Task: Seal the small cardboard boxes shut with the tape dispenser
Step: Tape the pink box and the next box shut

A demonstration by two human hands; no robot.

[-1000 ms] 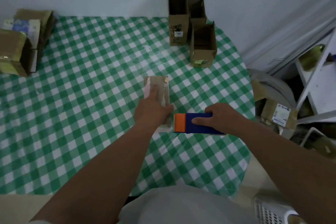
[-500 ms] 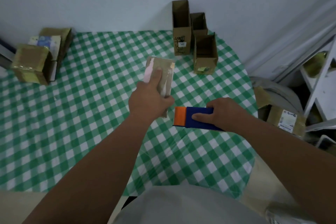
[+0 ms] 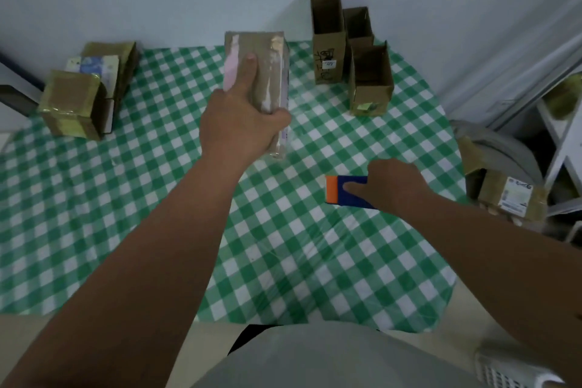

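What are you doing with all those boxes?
Taping small cardboard boxes shut. The left hand holds a taped box up over the checked table. The right hand rests on the blue and orange tape dispenser, which sits on the table. Three open boxes stand at the far right side, and a few sealed boxes are piled at the far left.
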